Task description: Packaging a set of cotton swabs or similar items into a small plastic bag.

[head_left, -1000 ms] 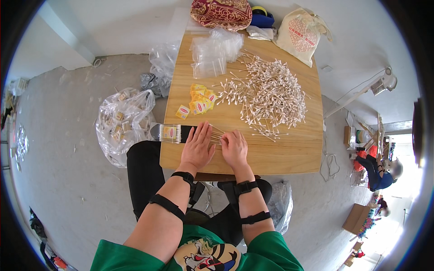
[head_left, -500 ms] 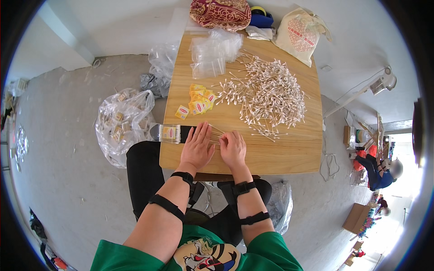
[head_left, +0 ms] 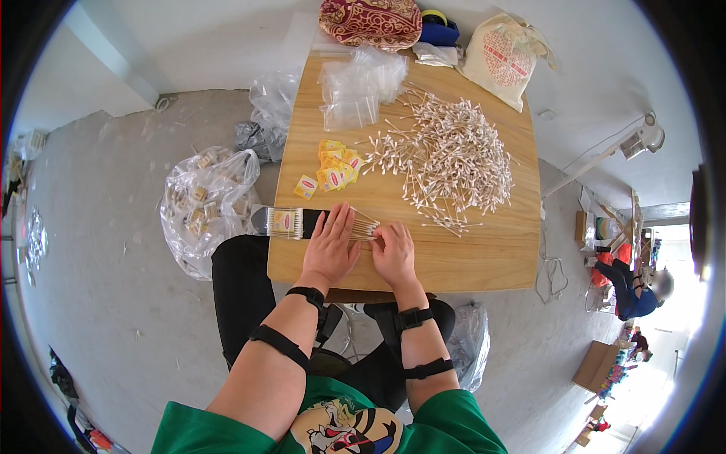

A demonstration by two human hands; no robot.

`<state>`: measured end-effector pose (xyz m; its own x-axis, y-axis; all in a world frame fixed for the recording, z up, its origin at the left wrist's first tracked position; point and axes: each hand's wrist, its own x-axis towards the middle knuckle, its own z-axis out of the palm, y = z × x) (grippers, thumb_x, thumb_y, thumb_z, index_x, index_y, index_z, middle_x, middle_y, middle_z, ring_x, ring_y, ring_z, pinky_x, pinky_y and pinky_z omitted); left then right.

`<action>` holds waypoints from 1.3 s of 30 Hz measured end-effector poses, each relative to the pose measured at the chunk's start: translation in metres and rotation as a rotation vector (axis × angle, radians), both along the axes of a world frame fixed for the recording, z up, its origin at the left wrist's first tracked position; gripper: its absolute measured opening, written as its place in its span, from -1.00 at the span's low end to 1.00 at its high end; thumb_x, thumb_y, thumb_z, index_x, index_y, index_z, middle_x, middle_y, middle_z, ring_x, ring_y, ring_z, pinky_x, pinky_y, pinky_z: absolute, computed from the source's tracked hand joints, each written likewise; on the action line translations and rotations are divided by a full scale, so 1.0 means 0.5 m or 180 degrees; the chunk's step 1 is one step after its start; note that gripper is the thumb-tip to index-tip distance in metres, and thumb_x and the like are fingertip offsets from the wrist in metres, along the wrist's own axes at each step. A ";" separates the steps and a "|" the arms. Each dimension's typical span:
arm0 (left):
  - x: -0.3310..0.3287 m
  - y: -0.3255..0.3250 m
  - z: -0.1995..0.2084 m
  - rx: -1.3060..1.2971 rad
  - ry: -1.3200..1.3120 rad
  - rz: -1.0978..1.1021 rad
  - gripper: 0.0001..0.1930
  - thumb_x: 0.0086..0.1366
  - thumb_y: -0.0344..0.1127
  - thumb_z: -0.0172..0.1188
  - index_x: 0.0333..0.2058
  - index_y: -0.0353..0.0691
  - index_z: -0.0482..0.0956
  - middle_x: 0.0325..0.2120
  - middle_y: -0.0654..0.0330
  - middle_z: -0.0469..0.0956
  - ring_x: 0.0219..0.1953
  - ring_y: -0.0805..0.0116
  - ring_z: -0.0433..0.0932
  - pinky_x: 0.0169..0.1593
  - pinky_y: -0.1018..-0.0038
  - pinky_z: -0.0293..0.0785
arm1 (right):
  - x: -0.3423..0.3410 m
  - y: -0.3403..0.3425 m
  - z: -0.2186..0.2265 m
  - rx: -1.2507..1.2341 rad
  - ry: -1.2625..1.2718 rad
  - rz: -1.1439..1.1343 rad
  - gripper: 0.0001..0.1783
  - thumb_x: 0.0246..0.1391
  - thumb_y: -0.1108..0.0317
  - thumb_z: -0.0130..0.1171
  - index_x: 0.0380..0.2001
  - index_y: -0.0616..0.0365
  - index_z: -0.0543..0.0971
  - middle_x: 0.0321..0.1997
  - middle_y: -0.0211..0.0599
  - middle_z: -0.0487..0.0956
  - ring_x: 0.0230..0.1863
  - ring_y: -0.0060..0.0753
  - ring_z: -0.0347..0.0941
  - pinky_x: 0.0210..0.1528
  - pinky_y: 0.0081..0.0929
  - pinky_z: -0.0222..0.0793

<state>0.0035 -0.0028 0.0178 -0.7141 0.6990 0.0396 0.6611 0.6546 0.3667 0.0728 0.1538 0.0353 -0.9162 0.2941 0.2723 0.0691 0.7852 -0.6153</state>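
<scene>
My left hand (head_left: 330,246) lies flat near the table's front edge, fingers stretched out over a black strip (head_left: 311,218) and a small row of cotton swabs (head_left: 364,225). At the right end of these swabs my right hand (head_left: 395,256) has its fingers bent and pinched together on the swab ends; the fingertips are partly hidden. Left of my left hand, a clear pack of cotton swabs (head_left: 284,222) with a yellow label lies on the strip. Beyond my hands are several yellow cards (head_left: 333,171) and a large heap of loose cotton swabs (head_left: 463,159).
Clear plastic bags (head_left: 351,98) lie on the far left of the wooden table (head_left: 469,261). A patterned red cloth (head_left: 369,24) and a cream drawstring bag (head_left: 505,57) stand behind. On the floor at left is a filled clear sack (head_left: 200,212). Another person (head_left: 639,295) sits far right.
My right hand has shifted slightly right, and more of the swab ends shows between my hands. My left hand stays almost in place.
</scene>
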 end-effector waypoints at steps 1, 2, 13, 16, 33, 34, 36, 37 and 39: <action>0.000 0.000 0.000 0.0001 -0.0001 0.0000 -0.25 0.35 -0.01 -0.02 0.38 -0.32 0.05 0.43 0.09 -0.01 0.48 0.22 -0.09 0.47 0.22 -0.19 | 0.000 0.000 0.000 -0.0032 -0.0053 0.0008 -0.79 -0.18 0.54 0.29 -0.41 0.13 0.51 -0.35 -0.21 0.48 -0.24 -0.02 0.45 -0.17 -0.16 0.39; 0.000 0.000 0.000 0.0003 -0.0002 0.0000 -0.25 0.34 0.00 -0.02 0.37 -0.32 0.05 0.43 0.09 -0.01 0.48 0.22 -0.09 0.47 0.22 -0.19 | 0.001 0.001 0.000 -0.0032 -0.0053 0.0007 -0.79 -0.18 0.54 0.29 -0.41 0.13 0.51 -0.35 -0.21 0.48 -0.24 -0.02 0.45 -0.17 -0.16 0.39; 0.000 0.000 -0.013 0.0078 0.0137 0.0035 -0.31 0.36 -0.07 -0.03 0.36 -0.30 0.10 0.41 0.12 0.03 0.46 0.23 -0.02 0.46 0.21 -0.12 | 0.004 -0.002 0.014 -0.0014 -0.0062 0.0164 -0.87 -0.15 0.54 0.25 -0.48 0.14 0.51 -0.36 -0.21 0.48 -0.25 -0.03 0.43 -0.20 -0.18 0.39; 0.000 -0.001 -0.017 0.0042 0.0198 0.0043 -0.35 0.37 -0.11 -0.05 0.36 -0.27 0.11 0.41 0.13 0.05 0.45 0.24 -0.01 0.46 0.21 -0.11 | 0.009 -0.008 0.013 0.0051 -0.0092 0.0169 -0.88 -0.15 0.54 0.24 -0.48 0.14 0.51 -0.35 -0.21 0.49 -0.25 -0.03 0.43 -0.19 -0.18 0.39; 0.000 0.003 -0.024 0.0355 0.0112 0.0123 -0.39 0.36 -0.19 0.00 0.35 -0.22 0.16 0.40 0.12 0.09 0.45 0.24 0.03 0.44 0.18 -0.05 | -0.001 -0.047 -0.026 0.0704 -0.0400 0.0084 -0.19 -0.04 0.31 0.25 0.30 0.28 0.26 0.37 -0.02 0.28 0.43 0.00 0.12 0.45 -0.04 0.00; -0.001 0.002 -0.025 0.0394 0.0090 0.0146 -0.38 0.36 -0.19 0.00 0.35 -0.21 0.16 0.40 0.13 0.09 0.45 0.24 0.03 0.44 0.18 -0.05 | -0.007 -0.047 -0.024 0.0764 -0.0418 0.0173 -0.22 -0.02 0.32 0.22 0.30 0.26 0.27 0.38 -0.04 0.27 0.44 -0.04 0.12 0.46 -0.03 -0.03; -0.001 0.001 -0.027 0.0434 0.0072 0.0164 -0.38 0.35 -0.19 0.01 0.35 -0.20 0.15 0.40 0.13 0.09 0.45 0.24 0.03 0.45 0.18 -0.06 | -0.014 -0.048 -0.018 0.0839 -0.0463 0.0243 -0.27 0.00 0.32 0.20 0.28 0.24 0.31 0.38 -0.08 0.29 0.44 -0.07 0.14 0.45 -0.04 -0.01; 0.001 0.001 -0.024 0.0425 0.0088 0.0214 -0.37 0.35 -0.19 0.01 0.35 -0.19 0.15 0.40 0.13 0.08 0.45 0.24 0.03 0.45 0.17 -0.06 | -0.015 -0.046 -0.015 0.0920 -0.0515 0.0310 -0.32 0.03 0.32 0.18 0.26 0.22 0.35 0.37 -0.12 0.31 0.43 -0.11 0.17 0.45 -0.05 0.01; 0.003 0.003 -0.018 0.0423 0.0105 0.0250 -0.37 0.35 -0.19 0.02 0.36 -0.18 0.14 0.40 0.14 0.08 0.45 0.25 0.03 0.45 0.17 -0.06 | -0.010 -0.041 -0.020 0.0869 -0.0430 0.0381 -0.37 0.04 0.33 0.17 0.23 0.21 0.39 0.35 -0.13 0.35 0.41 -0.12 0.20 0.44 -0.07 0.03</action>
